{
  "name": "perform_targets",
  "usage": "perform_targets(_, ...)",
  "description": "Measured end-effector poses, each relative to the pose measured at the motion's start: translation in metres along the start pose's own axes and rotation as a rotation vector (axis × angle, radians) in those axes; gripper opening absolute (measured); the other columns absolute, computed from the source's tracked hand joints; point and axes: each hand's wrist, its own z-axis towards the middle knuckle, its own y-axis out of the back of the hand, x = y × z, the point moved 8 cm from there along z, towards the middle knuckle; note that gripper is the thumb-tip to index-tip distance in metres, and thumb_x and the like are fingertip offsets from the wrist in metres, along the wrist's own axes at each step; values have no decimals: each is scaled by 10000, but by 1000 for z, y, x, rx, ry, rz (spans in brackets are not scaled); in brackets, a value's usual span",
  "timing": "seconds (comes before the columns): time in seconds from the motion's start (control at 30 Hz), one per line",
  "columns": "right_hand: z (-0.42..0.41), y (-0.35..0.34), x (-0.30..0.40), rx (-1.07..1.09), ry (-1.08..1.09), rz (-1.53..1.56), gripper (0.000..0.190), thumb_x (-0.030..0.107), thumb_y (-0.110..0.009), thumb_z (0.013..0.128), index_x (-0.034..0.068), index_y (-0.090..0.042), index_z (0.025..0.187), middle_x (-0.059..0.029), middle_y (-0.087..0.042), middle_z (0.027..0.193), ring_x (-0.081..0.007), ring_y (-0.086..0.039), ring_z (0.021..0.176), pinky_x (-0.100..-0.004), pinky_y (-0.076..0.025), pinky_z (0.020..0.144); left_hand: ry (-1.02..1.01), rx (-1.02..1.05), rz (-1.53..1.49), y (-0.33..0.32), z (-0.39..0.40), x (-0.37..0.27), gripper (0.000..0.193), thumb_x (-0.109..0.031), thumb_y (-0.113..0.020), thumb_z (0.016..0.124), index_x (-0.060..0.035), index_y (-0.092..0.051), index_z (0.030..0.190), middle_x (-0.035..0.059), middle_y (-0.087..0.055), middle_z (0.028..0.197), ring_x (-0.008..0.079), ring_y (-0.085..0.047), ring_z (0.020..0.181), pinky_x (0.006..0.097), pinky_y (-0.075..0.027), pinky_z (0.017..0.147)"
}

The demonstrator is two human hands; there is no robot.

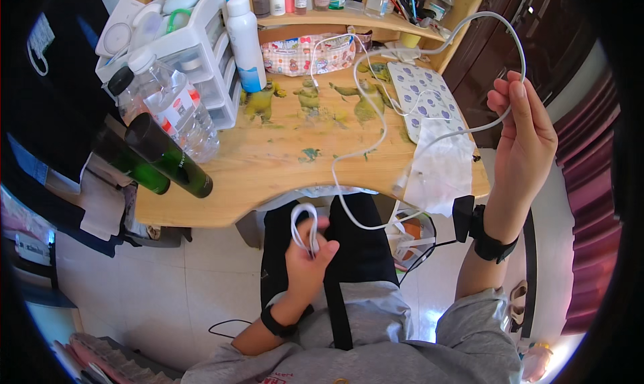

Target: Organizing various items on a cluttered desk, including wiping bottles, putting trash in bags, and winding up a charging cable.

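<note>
My right hand (523,124) is raised at the right, beyond the desk's edge. It pinches a white cable (490,14) between thumb and fingers. The cable arcs above the hand and hangs in loose bends over the desk and down toward my lap. A white plug end (400,184) dangles near the desk's front edge, slightly blurred. Low over my lap, my left hand (308,265) grips a small coil of white cable (297,223) that stands up out of the fist. Whether the coil and the long cable are one piece is hard to tell.
The wooden desk (282,157) has a curved front edge. At its left stand plastic drawers (201,56), a spray can (246,46), clear bottles (176,107) and dark green bottles (171,157). A patterned pouch (307,54), thin white cable (377,67), patterned board (427,94) and tissue (443,167) lie behind and right.
</note>
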Motion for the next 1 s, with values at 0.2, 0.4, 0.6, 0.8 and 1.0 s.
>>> perform_targets(0.2, -15, 7, 13, 92, -48, 21, 219, 47, -558, 830, -81, -578, 1007, -168, -631, 835, -176, -625, 671, -235, -498, 643, -103, -44, 410, -29, 56, -32, 661, -201, -712, 719, -35, -379, 1266, -31, -397, 481, 39, -368, 429, 185, -315, 438)
perform_targets(0.4, -33, 40, 32, 125, -44, 13, 213, 57, -516, 850, -83, -572, 1001, -152, -620, 777, -162, -596, 604, -235, -488, 589, -276, 138, 553, -54, 58, -47, 177, -184, -674, 751, -42, -667, 856, 64, -585, 580, 95, -478, 439, 214, -365, 447)
perform_targets(0.6, -98, 69, -12, 472, -479, -113, 191, 58, -551, 820, -41, -555, 984, -120, -588, 803, -181, -597, 661, -256, -486, 637, -472, -103, 149, -1, 23, -118, 89, -86, -653, 759, -2, -645, 789, 80, -615, 663, 101, -521, 543, 219, -385, 480)
perform_targets(0.8, -184, 17, -62, 1283, -698, -365, 599, 90, -699, 713, 21, -421, 1239, -116, -569, 1066, -183, -541, 1000, -294, -409, 872, -664, 145, 130, 0, 6, -168, 306, -296, -611, 804, -24, -572, 671, 57, -507, 527, 161, -438, 457, 283, -302, 412)
perform_targets(1.0, -149, -32, -50, 893, -736, 506, 801, 9, -694, 671, -26, -237, 1328, -210, -464, 1199, -286, -483, 1093, -374, -355, 945, -633, 436, 290, -33, 5, -156, 164, -6, -739, 562, 9, -631, 684, 62, -511, 515, 162, -440, 435, 250, -294, 405)
